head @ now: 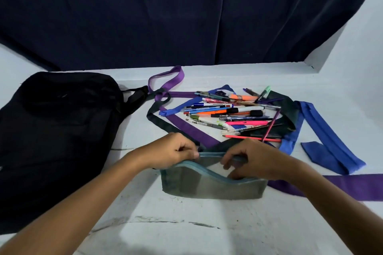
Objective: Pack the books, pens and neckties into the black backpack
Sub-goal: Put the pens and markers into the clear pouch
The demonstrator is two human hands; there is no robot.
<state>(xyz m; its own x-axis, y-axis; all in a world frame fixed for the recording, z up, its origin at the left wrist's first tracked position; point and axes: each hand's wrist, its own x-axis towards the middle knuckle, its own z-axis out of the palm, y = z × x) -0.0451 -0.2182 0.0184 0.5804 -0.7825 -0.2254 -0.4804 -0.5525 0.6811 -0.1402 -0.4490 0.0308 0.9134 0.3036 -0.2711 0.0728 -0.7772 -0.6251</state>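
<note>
Grey mesh pouch (211,184) sagged limply (soft, light) as left hand (174,151) and right hand (252,157) pinched its zipper rim, probably the best hold, pens (234,113) loose beyond.

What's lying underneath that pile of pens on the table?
The pens lie on a tangle of neckties: a purple necktie, a blue necktie and a dark necktie show around the pile. How the neckties cross directly beneath the pens is covered.
</note>
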